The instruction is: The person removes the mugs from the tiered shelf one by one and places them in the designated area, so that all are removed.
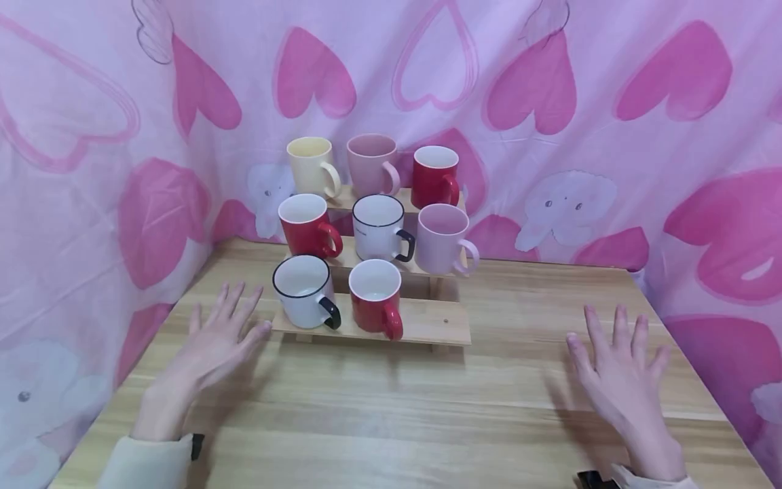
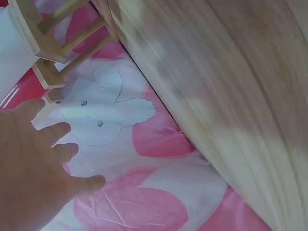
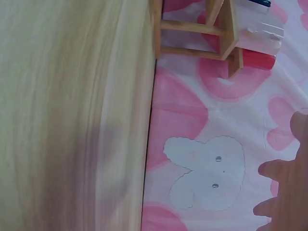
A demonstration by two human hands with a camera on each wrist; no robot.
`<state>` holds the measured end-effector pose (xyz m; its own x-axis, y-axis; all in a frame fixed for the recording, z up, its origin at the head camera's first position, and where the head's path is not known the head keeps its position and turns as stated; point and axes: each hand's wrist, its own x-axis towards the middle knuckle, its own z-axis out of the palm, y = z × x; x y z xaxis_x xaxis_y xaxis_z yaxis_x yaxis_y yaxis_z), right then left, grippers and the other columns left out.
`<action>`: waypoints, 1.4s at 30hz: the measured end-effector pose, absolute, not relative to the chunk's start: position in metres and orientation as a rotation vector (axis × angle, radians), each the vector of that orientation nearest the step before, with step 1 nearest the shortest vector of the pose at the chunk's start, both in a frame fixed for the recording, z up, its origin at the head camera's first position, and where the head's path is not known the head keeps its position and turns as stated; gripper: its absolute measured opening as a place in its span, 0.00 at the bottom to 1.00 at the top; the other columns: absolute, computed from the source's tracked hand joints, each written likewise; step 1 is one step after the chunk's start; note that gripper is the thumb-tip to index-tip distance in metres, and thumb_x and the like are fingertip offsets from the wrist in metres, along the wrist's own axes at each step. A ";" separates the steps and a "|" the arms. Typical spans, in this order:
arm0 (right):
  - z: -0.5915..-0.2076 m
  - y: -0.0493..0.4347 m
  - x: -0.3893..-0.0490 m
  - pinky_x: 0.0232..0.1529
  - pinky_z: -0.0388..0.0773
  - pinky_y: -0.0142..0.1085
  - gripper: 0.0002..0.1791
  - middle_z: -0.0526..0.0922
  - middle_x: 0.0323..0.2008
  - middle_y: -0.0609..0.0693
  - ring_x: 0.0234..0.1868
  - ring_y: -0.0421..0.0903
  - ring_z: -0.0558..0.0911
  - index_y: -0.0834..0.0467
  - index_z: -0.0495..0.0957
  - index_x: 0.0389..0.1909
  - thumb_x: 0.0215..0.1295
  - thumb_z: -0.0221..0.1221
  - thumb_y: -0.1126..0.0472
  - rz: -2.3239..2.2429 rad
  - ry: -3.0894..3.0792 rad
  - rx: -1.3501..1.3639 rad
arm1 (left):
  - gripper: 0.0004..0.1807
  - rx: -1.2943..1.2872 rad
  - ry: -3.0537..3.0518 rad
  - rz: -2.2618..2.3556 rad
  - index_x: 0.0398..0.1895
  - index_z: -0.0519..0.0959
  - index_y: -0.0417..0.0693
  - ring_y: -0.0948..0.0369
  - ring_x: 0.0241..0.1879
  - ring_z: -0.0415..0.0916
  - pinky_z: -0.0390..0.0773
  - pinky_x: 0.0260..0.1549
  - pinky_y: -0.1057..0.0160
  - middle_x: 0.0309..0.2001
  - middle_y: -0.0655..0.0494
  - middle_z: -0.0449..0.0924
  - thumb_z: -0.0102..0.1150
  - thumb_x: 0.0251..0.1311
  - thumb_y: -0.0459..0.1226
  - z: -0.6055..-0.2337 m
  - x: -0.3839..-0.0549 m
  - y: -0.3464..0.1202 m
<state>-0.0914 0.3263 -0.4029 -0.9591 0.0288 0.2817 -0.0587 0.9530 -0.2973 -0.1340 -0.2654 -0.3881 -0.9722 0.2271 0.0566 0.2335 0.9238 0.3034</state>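
The left hand [image 1: 210,346] is seen at the left of the head view, fingers spread, nothing gripped. Its thumb is placed just beside the left end of the tiered rack [image 1: 436,320]; contact cannot be confirmed. The white mug [image 1: 298,305] on the lowest tier is found up and to the right of that hand, its black handle [image 1: 330,313] turned toward the lower right, away from it. The rack's length is laid left to right across the frame. The right hand [image 1: 626,384], likewise spread and unladen, is set well apart at lower right, above the counter [image 1: 489,414].
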 end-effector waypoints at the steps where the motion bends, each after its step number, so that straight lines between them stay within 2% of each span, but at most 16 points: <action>1: -0.402 0.326 -0.091 0.58 0.19 0.74 0.34 0.33 0.74 0.70 0.72 0.66 0.24 0.52 0.45 0.78 0.77 0.40 0.44 0.469 -2.813 0.034 | 0.39 -0.357 -3.070 -0.534 0.79 0.41 0.54 0.45 0.74 0.22 0.23 0.62 0.28 0.77 0.42 0.32 0.34 0.73 0.59 -0.388 -0.134 -0.267; 5: -0.400 0.326 -0.090 0.60 0.21 0.72 0.32 0.34 0.74 0.71 0.72 0.67 0.26 0.56 0.49 0.77 0.78 0.41 0.50 0.593 -2.751 0.088 | 0.39 -0.360 -3.084 -0.684 0.79 0.44 0.51 0.42 0.74 0.25 0.31 0.65 0.30 0.76 0.38 0.36 0.38 0.73 0.59 -0.384 -0.135 -0.267; 9: -0.398 0.323 -0.092 0.65 0.27 0.69 0.31 0.39 0.73 0.72 0.73 0.69 0.32 0.62 0.57 0.73 0.74 0.50 0.56 0.749 -2.651 0.178 | 0.40 -0.389 -3.085 -0.795 0.76 0.52 0.42 0.36 0.73 0.34 0.42 0.64 0.29 0.73 0.30 0.45 0.47 0.71 0.56 -0.384 -0.135 -0.265; 11: -0.396 0.321 -0.092 0.65 0.31 0.70 0.30 0.43 0.73 0.72 0.72 0.71 0.37 0.64 0.60 0.71 0.72 0.54 0.59 0.839 -2.602 0.209 | 0.38 -0.406 -3.076 -0.855 0.74 0.56 0.39 0.34 0.71 0.41 0.47 0.64 0.30 0.72 0.29 0.49 0.48 0.71 0.54 -0.384 -0.137 -0.265; 14: -0.388 0.314 -0.094 0.63 0.43 0.73 0.27 0.49 0.73 0.68 0.72 0.71 0.46 0.63 0.66 0.68 0.69 0.57 0.63 0.955 -2.535 0.229 | 0.36 -0.409 -3.060 -0.947 0.74 0.57 0.39 0.34 0.70 0.48 0.52 0.64 0.33 0.71 0.31 0.53 0.48 0.72 0.52 -0.384 -0.141 -0.265; 16: -0.382 0.309 -0.095 0.68 0.57 0.57 0.26 0.52 0.73 0.63 0.72 0.66 0.52 0.61 0.69 0.67 0.69 0.58 0.63 0.996 -2.520 0.218 | 0.36 -0.406 -3.049 -0.986 0.73 0.57 0.38 0.35 0.69 0.51 0.53 0.64 0.33 0.70 0.31 0.56 0.48 0.72 0.52 -0.383 -0.144 -0.265; 18: -0.376 0.304 -0.097 0.65 0.64 0.36 0.24 0.56 0.73 0.59 0.72 0.57 0.56 0.59 0.71 0.65 0.69 0.58 0.63 1.036 -2.504 0.215 | 0.36 -0.400 -3.047 -1.018 0.73 0.58 0.36 0.35 0.69 0.52 0.54 0.64 0.34 0.69 0.31 0.58 0.49 0.72 0.51 -0.382 -0.146 -0.266; 20: -0.370 0.299 -0.100 0.56 0.63 0.18 0.22 0.60 0.71 0.57 0.70 0.47 0.60 0.59 0.73 0.63 0.69 0.59 0.64 1.077 -2.482 0.225 | 0.36 -0.390 -3.047 -1.047 0.72 0.59 0.35 0.35 0.67 0.56 0.57 0.63 0.34 0.68 0.32 0.60 0.49 0.72 0.51 -0.381 -0.149 -0.266; 21: -0.367 0.296 -0.102 0.50 0.63 0.14 0.21 0.61 0.71 0.56 0.69 0.43 0.61 0.60 0.74 0.62 0.69 0.59 0.65 1.101 -2.473 0.229 | 0.36 -0.391 -3.045 -1.066 0.71 0.59 0.34 0.35 0.66 0.58 0.59 0.62 0.35 0.68 0.32 0.61 0.49 0.72 0.51 -0.380 -0.151 -0.266; 26: -0.354 0.286 -0.113 0.48 0.68 0.15 0.17 0.66 0.67 0.53 0.59 0.30 0.69 0.62 0.77 0.59 0.70 0.57 0.67 1.168 -2.442 0.267 | 0.34 -0.434 -3.022 -1.135 0.69 0.63 0.31 0.38 0.59 0.70 0.70 0.56 0.38 0.65 0.32 0.66 0.51 0.72 0.49 -0.379 -0.159 -0.269; 29: -0.347 0.281 -0.119 0.47 0.69 0.15 0.17 0.68 0.66 0.52 0.58 0.29 0.70 0.61 0.77 0.58 0.71 0.56 0.66 1.193 -2.454 0.293 | 0.33 -0.448 -3.020 -1.174 0.68 0.63 0.32 0.39 0.57 0.73 0.73 0.54 0.40 0.63 0.33 0.68 0.51 0.72 0.48 -0.379 -0.163 -0.272; 33: -0.337 0.276 -0.129 0.49 0.68 0.16 0.16 0.71 0.63 0.54 0.61 0.33 0.68 0.62 0.77 0.57 0.71 0.55 0.65 1.260 -2.457 0.329 | 0.32 -0.447 -3.025 -1.209 0.68 0.64 0.34 0.42 0.55 0.74 0.75 0.52 0.42 0.57 0.36 0.75 0.52 0.72 0.47 -0.380 -0.168 -0.273; 35: -0.331 0.274 -0.134 0.49 0.69 0.17 0.15 0.74 0.59 0.54 0.58 0.34 0.72 0.62 0.77 0.57 0.72 0.55 0.64 1.288 -2.474 0.340 | 0.32 -0.434 -3.041 -1.223 0.68 0.64 0.34 0.44 0.54 0.74 0.75 0.52 0.42 0.55 0.37 0.77 0.52 0.71 0.48 -0.381 -0.171 -0.272; 40: -0.325 0.270 -0.149 0.44 0.74 0.20 0.14 0.80 0.50 0.49 0.48 0.34 0.79 0.60 0.78 0.56 0.73 0.54 0.63 1.257 -2.576 0.424 | 0.31 -0.393 -3.089 -1.331 0.67 0.67 0.38 0.49 0.51 0.76 0.75 0.52 0.44 0.56 0.40 0.76 0.52 0.70 0.50 -0.383 -0.179 -0.270; 42: -0.323 0.268 -0.155 0.43 0.73 0.19 0.13 0.81 0.48 0.50 0.46 0.31 0.78 0.60 0.79 0.54 0.72 0.54 0.64 1.177 -2.605 0.476 | 0.28 -0.401 -3.091 -1.403 0.65 0.69 0.39 0.52 0.42 0.78 0.78 0.45 0.49 0.48 0.42 0.78 0.52 0.71 0.49 -0.385 -0.183 -0.269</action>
<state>-0.1547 0.2685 -0.3229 -0.9173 -0.1930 0.3483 -0.3890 0.6216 -0.6799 -0.1828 -0.2693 -0.3852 -0.9349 0.3203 -0.1528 0.0959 0.6425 0.7603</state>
